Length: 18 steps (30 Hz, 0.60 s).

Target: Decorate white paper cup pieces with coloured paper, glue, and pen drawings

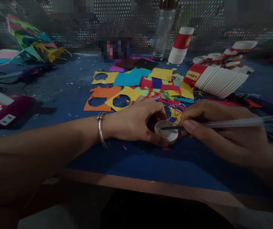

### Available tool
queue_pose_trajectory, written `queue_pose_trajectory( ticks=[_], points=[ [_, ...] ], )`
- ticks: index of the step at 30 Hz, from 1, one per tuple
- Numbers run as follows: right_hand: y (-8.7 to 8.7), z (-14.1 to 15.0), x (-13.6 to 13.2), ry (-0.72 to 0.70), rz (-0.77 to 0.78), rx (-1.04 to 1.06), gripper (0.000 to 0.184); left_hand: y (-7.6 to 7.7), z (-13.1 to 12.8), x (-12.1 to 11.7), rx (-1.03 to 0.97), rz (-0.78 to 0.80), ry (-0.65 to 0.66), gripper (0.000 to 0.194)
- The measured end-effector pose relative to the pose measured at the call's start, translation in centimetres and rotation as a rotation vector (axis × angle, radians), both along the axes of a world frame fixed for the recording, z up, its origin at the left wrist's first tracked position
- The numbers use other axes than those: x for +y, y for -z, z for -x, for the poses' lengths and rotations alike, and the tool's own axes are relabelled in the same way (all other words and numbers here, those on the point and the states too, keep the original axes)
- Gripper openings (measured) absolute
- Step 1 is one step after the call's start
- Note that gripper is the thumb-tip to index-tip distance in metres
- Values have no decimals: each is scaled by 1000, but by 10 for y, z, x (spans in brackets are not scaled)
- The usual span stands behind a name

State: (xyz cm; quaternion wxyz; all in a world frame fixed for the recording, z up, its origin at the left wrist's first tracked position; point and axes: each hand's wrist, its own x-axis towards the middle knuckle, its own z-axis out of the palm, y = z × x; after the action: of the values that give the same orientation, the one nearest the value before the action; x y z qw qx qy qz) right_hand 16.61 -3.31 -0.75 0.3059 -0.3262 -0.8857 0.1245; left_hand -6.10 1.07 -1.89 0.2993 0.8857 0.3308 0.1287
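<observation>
My left hand point(142, 119), with a silver bangle at the wrist, curls around a small white paper cup piece point(166, 135). Its round face is turned up toward me and bears a drawn ring with lines radiating from it. Pinched in my right hand point(222, 127) is a pen with a clear barrel point(236, 122). The dark tip of the pen touches the round face. Colored paper scraps point(160, 92) lie just beyond both hands, some of them yellow and orange sheets with round holes.
A stack of paper cups point(219, 79) lies on its side at right; another stack point(181, 46) stands behind, beside a clear bottle point(164, 35). Cut cup rings point(224, 58) are piled at back right. A purple power strip point(7, 111) and folded colored paper point(33, 41) are at left.
</observation>
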Motion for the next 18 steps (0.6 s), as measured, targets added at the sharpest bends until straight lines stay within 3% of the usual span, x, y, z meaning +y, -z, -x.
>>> queue_pose_trajectory(
  ticks=[11, 18],
  points=[
    [2, 3, 3, -23, -34, -20, 14, 2, 0, 1, -18, 12, 10, 51],
    [6, -3, 1, 33, -6, 9, 12, 1, 0, 1, -13, -4, 17, 50]
  ],
)
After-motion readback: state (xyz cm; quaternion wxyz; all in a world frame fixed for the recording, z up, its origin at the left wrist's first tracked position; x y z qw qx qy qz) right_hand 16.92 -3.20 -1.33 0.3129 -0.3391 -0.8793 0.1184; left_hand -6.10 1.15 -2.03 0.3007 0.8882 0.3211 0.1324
